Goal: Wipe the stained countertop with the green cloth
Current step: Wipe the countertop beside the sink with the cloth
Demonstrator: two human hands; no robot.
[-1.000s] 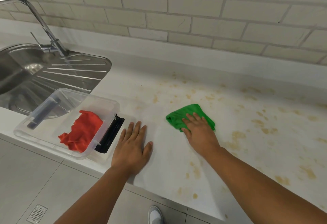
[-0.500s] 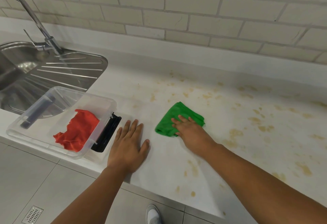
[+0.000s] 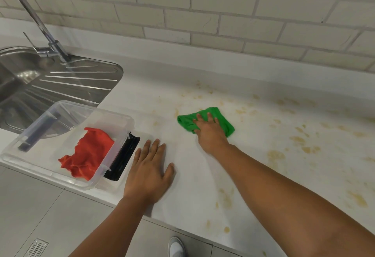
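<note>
Near the middle of the frame, the green cloth (image 3: 207,120) lies bunched on the white countertop (image 3: 203,185), with the right hand (image 3: 211,133) pressed flat on top of it, fingers (image 3: 209,117) spread and extended rather than curled; it pins the cloth down without gripping it. Wiping looks to be under way. Tan stains (image 3: 298,139) speckle the counter across the centre right and lower right of the frame, while the strip between the two hands looks mostly clean, so much of the job seems left. The next stroke probably calls for steady downward pressure while sliding the cloth rightward over the blotches, keeping it from bunching under the palm.

At lower centre, the left hand (image 3: 150,173) rests open, palm down on the bare counter, holding nothing, likely as a brace. Just left of it sits a clear tub (image 3: 113,114) with a red cloth (image 3: 89,155) inside; a black lid (image 3: 121,159) lies between tub and hand. A steel sink (image 3: 60,86) and tap (image 3: 40,25) fill the upper left.
</note>
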